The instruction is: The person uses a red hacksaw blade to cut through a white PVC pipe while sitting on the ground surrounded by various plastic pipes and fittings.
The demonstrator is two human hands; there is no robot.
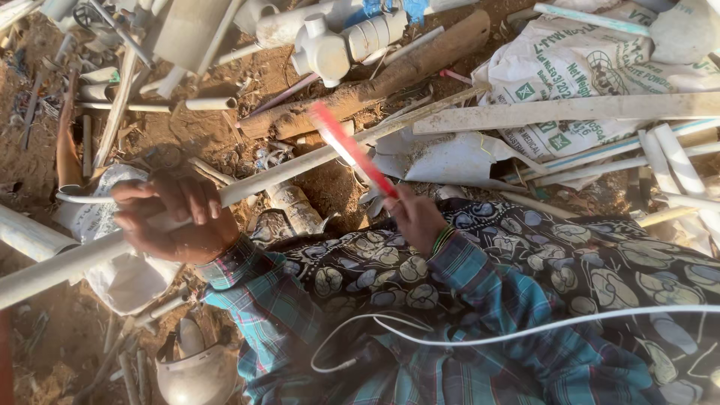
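Left hand (pixel 176 217) grips white pipe (pixel 300 165); right hand (pixel 415 217) holds red blade (pixel 349 146)

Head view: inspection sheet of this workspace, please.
Surface: bare dirt ground.
Job's things: long white pipe; red blade, blurred, held across it.
Clutter: pipe offcuts, log, printed sack, white fitting.
Grippers: left hand wrapped around the pipe; right hand gripping the blade.
Cables: white cable over the lap.
Surroundings: patterned cloth, helmet.
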